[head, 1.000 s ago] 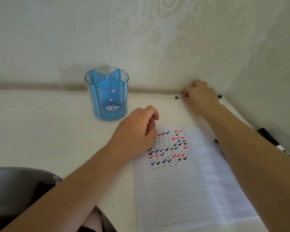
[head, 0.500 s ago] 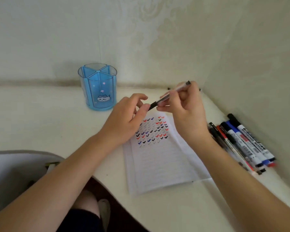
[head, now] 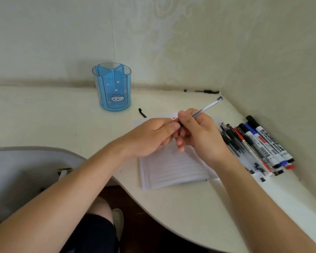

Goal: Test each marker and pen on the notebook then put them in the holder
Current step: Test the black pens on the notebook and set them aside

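My right hand (head: 201, 137) grips a clear pen (head: 207, 106) above the open notebook (head: 171, 168). The pen's back end points up and right, toward the corner. My left hand (head: 151, 137) is closed, with thumb and fingers pinched at the pen's front end, which they hide. The hands cover most of the tick marks on the page. The blue divided holder (head: 112, 88) stands at the back left of the notebook with nothing in it. A small black cap (head: 142, 113) lies on the desk between the holder and the notebook.
Several markers and pens (head: 259, 145) lie in a row to the right of the notebook, by the side wall. One more pen (head: 202, 91) lies along the back wall. The curved desk edge (head: 153, 214) runs in front, with a grey chair (head: 26, 170) at the left.
My right hand picked a pen up from the back wall and brought it over the notebook. My left hand rose from the page to the pen's tip. A black cap now shows on the desk.
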